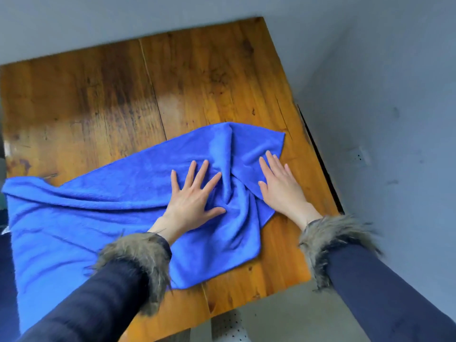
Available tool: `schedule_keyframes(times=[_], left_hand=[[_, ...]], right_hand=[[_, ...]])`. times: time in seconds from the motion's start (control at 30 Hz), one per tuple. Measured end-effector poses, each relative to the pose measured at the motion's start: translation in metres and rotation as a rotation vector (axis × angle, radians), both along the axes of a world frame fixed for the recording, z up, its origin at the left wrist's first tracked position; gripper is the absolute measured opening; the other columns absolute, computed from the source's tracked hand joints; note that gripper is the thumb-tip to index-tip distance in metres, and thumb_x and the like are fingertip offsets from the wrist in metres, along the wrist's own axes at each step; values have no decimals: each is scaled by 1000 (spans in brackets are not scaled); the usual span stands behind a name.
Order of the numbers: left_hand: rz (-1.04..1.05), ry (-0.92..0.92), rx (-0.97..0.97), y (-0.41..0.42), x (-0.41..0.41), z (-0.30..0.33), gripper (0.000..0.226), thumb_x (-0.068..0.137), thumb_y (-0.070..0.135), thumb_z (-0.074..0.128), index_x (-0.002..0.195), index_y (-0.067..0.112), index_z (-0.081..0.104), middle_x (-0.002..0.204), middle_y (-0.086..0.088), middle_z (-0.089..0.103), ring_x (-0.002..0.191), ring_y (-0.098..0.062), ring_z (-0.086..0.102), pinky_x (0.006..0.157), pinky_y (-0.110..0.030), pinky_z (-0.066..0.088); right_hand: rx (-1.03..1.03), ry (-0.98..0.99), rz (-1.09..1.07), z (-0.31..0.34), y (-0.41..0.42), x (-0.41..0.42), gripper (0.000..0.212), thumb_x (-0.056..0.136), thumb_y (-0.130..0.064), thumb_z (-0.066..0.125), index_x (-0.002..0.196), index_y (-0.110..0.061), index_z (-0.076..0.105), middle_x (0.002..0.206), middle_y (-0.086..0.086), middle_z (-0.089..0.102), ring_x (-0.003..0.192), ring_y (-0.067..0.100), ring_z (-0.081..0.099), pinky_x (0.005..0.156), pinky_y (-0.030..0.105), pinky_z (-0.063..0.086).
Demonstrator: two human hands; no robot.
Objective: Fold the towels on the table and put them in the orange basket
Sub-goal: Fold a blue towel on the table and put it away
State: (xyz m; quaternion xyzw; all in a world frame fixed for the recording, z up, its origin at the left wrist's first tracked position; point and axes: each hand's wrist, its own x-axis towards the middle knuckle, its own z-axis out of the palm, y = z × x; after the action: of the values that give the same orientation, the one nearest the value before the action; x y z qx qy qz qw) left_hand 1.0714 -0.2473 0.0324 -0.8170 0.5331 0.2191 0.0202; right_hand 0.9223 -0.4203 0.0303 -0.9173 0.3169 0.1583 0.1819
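Note:
A large blue towel (98, 213) lies spread and wrinkled across the near half of the wooden table (197, 82), its left part hanging toward the table's near-left edge. My left hand (195, 193) rests flat on the towel with fingers spread. My right hand (278, 183) lies flat on the towel's right end, fingers stretched out, near the far right corner of the cloth. A bunched fold of towel rises between the two hands. Neither hand grips the cloth. No orange basket is in view.
The table's right edge (318, 159) runs close to a grey wall with a socket (361, 156). Grey floor shows below the near edge. Fur-cuffed dark sleeves cover both forearms.

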Motion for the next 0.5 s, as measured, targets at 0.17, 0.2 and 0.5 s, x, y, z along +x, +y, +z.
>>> schedule_keyframes(times=[0.17,0.2,0.5], left_hand=[[-40,-47,66,-21,2,0,100,73,70,54,147,35,-3,155,-2,-19,142,-29,-18,107,-65,-2],[-53,-51,88,-26,2,-1,102,72,70,54,146,36,-7,155,-2,-22,142,-29,-19,107,-65,-1],[-116,-38,164,-70,17,-4,115,65,70,63,143,40,-16,152,0,-29,141,-30,-22,107,-67,2]], right_hand=[[-89,88,57,-1,-59,4,66,94,-12,36,149,-12,0,158,3,-10,145,16,-6,117,38,-2],[-102,97,61,-1,-71,8,69,90,-6,36,149,-11,0,158,4,-10,145,16,-6,117,38,-2],[-159,74,199,-3,-151,21,76,82,7,34,149,-11,4,158,1,-4,146,15,-4,118,41,1]])
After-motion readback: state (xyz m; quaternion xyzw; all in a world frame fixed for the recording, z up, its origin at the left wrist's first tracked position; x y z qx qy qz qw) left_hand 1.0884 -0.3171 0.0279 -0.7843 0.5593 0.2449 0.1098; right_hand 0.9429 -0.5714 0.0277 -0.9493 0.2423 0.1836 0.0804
